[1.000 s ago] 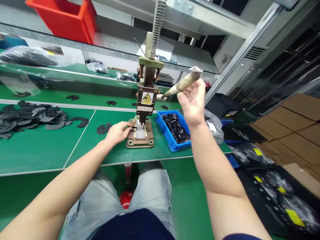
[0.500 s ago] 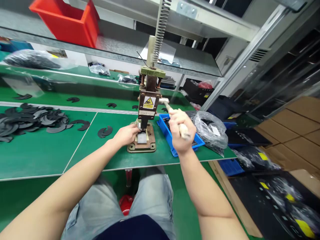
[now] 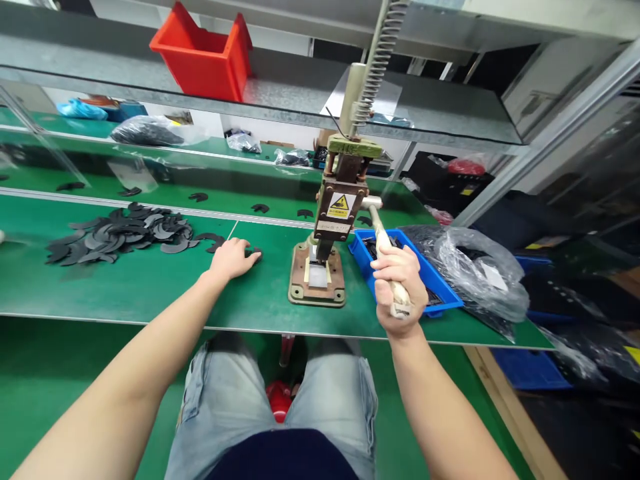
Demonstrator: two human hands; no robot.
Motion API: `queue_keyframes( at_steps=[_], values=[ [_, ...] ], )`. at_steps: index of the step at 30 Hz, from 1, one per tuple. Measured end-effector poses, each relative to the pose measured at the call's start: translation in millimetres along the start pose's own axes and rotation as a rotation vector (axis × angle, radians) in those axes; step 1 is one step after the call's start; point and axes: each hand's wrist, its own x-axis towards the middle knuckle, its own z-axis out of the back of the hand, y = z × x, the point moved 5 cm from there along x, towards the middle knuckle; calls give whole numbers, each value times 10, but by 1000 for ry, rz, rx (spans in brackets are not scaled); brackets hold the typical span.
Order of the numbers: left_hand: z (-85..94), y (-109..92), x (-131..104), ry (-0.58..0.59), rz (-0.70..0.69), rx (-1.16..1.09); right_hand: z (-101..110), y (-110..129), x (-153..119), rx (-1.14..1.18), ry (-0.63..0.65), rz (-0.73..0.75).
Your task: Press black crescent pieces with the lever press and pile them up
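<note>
- Press (image 3: 334, 213) stood on the green bench (image 3: 175, 293), near its front edge; long axis up and down, its top leaning right in the view.
- Lever (image 3: 381, 233) joined the press head on its right side. Long axis ran from there down and toward the wearer, slanting slightly right; free end pointed at the wearer.
- Right hand (image 3: 403, 283) wrapped the lever near that free end, fingers clamped round it, the tip poking out below the fist. Forearm came up from lower right.
- Left hand (image 3: 231, 259) lay palm down left of the press, apart from it, thumb stretched right, forearm slanting up from lower left.
- Dark piece (image 3: 255, 253) on the bench, under and just beyond the left fingertips; mostly covered, so its long axis was unclear. Thumb and fingers looked somewhat apart, but I could not tell whether they had hold of it.
- Pale block (image 3: 318, 275) sat on the press base (image 3: 300, 277), directly below the ram.
- Pile (image 3: 120, 233) of dark curved pieces lay farther left, pointing every which way.
- Blue tray (image 3: 363, 267) of dark parts sat right of the press, partly behind the right hand; clear bag (image 3: 470, 267) beside it.
</note>
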Motion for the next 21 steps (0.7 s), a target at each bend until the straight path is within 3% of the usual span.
queue_keyframes(
  at_steps=[2,4,11,17,21],
  values=[
    [-65,123,31,73,25,51,-9,10,-15,-8,-25,-11],
    [-122,106,44,108,0,71,-28,16,-30,-6,-53,-26],
    [-156,-244,5,149,-173,28,-66,34,-52,5,-120,-33],
    [-34,-504,-81,131,-359,-101,-82,48,-63,22,-127,-21],
    [-27,-732,-184,200,-434,-107,-89,43,-72,56,-156,-27]
  ],
)
